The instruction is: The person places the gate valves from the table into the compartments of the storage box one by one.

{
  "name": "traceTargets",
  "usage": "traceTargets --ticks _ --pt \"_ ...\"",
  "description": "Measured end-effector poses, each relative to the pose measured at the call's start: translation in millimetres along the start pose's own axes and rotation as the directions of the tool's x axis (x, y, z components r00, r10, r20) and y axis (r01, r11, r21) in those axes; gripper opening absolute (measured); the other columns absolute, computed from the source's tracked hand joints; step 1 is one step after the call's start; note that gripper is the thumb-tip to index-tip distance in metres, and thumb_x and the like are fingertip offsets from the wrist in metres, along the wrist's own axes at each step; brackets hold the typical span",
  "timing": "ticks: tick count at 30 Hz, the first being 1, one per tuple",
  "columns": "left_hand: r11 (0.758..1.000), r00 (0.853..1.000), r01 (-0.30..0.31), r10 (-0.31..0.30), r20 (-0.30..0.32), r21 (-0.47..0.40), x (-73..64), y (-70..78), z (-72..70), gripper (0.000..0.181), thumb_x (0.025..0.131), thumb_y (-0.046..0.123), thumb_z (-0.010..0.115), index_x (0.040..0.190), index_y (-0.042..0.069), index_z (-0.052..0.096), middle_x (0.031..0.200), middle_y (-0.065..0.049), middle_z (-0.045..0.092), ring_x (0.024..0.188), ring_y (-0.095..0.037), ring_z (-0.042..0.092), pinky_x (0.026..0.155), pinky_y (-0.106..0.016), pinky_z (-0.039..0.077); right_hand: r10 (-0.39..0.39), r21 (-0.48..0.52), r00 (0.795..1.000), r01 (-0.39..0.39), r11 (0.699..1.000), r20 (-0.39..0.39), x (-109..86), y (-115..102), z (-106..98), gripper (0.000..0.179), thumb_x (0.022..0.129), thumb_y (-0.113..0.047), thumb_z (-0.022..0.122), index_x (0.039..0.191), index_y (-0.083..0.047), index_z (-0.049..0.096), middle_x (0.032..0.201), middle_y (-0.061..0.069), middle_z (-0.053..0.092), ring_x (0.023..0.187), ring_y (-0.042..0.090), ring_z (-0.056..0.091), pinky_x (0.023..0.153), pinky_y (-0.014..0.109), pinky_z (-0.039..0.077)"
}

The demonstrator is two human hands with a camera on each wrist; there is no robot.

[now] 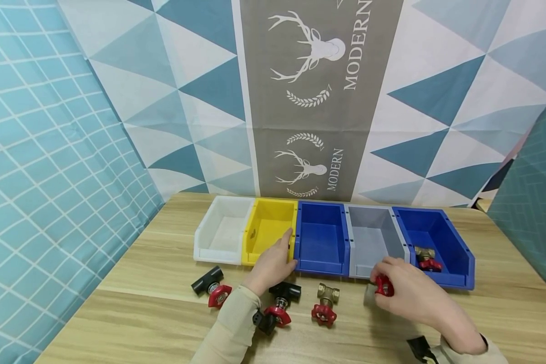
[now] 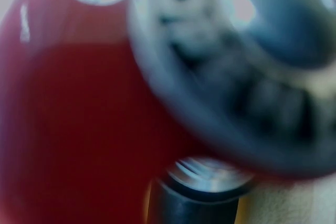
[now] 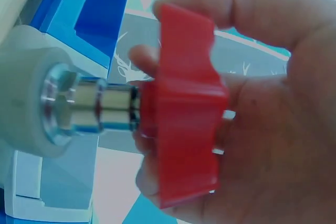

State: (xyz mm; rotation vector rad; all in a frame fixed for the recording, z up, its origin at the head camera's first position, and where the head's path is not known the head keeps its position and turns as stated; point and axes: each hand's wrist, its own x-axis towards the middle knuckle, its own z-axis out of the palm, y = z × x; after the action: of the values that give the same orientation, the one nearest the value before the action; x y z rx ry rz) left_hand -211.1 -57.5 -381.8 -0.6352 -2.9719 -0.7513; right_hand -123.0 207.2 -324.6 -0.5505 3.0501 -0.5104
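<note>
My right hand grips a valve by its red handwheel, low in front of the grey bin. The right wrist view shows the valve's metal stem and whitish body. My left hand rests with extended fingers at the front, where the yellow bin meets the middle blue bin. Below that hand lies a black valve with a red handwheel, partly covered by the wrist. A blurred red handwheel fills most of the left wrist view.
A brass valve and another black valve, both red-handled, lie on the wooden table. The white bin ends the row at left. The right blue bin contains a red-handled brass valve. Patterned cloth hangs behind.
</note>
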Motion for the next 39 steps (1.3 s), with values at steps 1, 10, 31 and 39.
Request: traceTargets --ticks 1,10,31,39 --pt "1.0 1.0 -0.001 0.001 0.001 0.0 -0.1 0.0 -0.1 0.076 0.085 0.02 0.062 0.144 0.002 0.018 0.132 -0.019 0.048 0.054 -0.01 0.047 0.063 -0.027 0.048 -0.016 -0.009 1.0 0.016 1.0 -0.021 0.0 0 0 0.016 0.07 -0.017 0.069 0.084 -0.02 0.061 0.08 -0.009 0.052 0.072 0.009 0.044 0.058 0.024 0.04" --pt "1.0 1.0 0.003 -0.003 0.006 -0.01 -0.3 0.1 -0.3 0.076 0.085 0.02 0.062 0.144 0.002 0.016 0.132 -0.02 0.047 0.05 -0.01 0.045 0.055 -0.024 0.044 -0.095 -0.039 0.975 0.089 0.995 -0.203 -3.0 -1 -3 0.019 0.075 -0.011 0.064 0.076 -0.029 0.058 0.076 -0.014 0.044 0.068 0.004 0.039 0.058 0.022 0.035" --pt "1.0 1.0 0.007 -0.007 0.003 0.002 0.3 0.1 -0.1 0.075 0.085 0.02 0.062 0.144 0.003 0.018 0.133 -0.018 0.048 0.063 -0.012 0.052 0.065 -0.028 0.049 -0.022 0.049 0.951 0.039 0.998 -0.307 8.8 12 -14 0.017 0.069 -0.005 0.061 0.082 -0.016 0.059 0.078 -0.003 0.047 0.077 0.017 0.038 0.06 0.027 0.03" --pt "1.0 1.0 0.014 -0.014 0.005 -0.006 0.4 0.7 0.6 0.076 0.085 0.02 0.062 0.144 0.003 0.018 0.135 -0.017 0.046 0.061 -0.012 0.051 0.061 -0.026 0.048 -0.006 0.059 0.96 0.023 0.998 -0.281 26.0 19 -10 0.016 0.071 -0.002 0.06 0.084 -0.013 0.059 0.081 0.001 0.049 0.08 0.023 0.037 0.062 0.03 0.028"
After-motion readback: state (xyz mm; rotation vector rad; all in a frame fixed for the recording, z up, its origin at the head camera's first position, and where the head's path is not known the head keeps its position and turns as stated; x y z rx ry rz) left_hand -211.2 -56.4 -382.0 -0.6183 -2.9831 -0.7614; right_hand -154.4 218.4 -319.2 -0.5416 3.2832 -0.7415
